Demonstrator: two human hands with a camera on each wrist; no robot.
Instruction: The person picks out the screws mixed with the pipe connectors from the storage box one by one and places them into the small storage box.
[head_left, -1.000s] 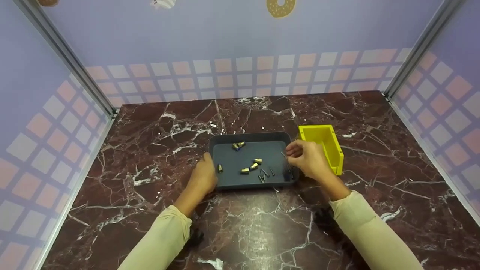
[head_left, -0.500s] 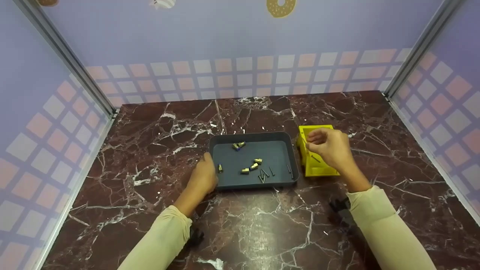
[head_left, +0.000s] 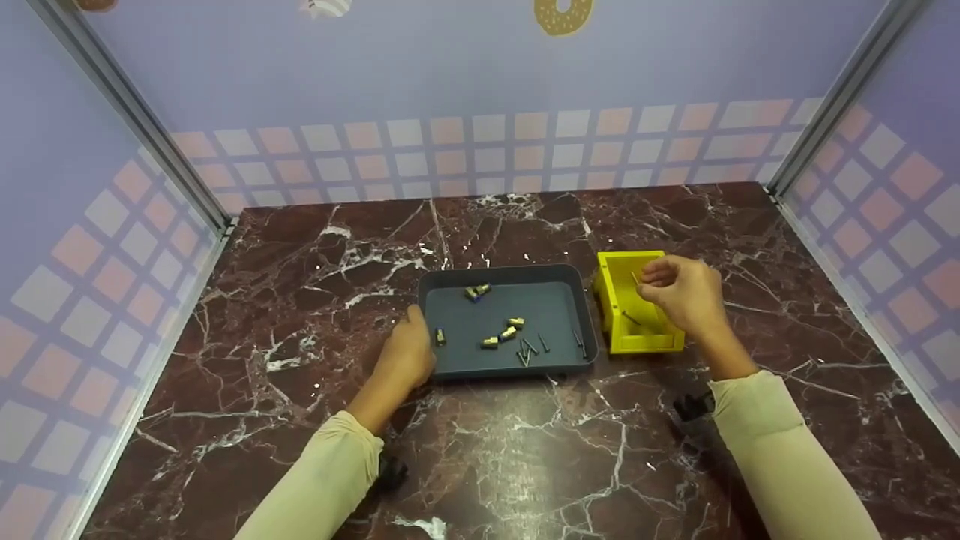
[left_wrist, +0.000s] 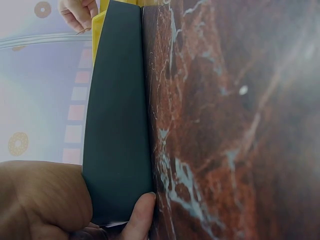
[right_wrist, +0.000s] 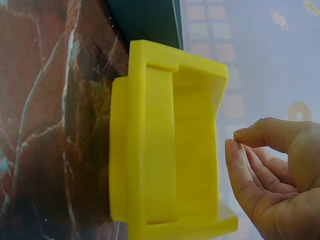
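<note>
My left hand [head_left: 409,349] grips the left end of a dark grey tray [head_left: 510,369], its thumb [left_wrist: 141,212] against the outer wall. Several small brass-coloured fittings [head_left: 490,342] lie scattered in the tray. Several thin dark screws [head_left: 544,343] are toward its right side. Over the yellow bin [head_left: 645,345], my right hand [head_left: 686,296] pinches a thin screw [head_left: 635,278] between thumb and fingertips. Another screw [head_left: 631,318] lies inside the bin. From the right wrist, the pinching fingertips show just above the bin's opening, with the screw mostly hidden.
The tray and bin stand side by side, a narrow gap between them, on a dark red marbled table [head_left: 510,465]. Light purple panels [head_left: 480,75] with pink and white squares enclose the back and both sides.
My right hand has moved right from the tray's right side to over the yellow bin, carrying a screw. The left hand and the tray have stayed put.
</note>
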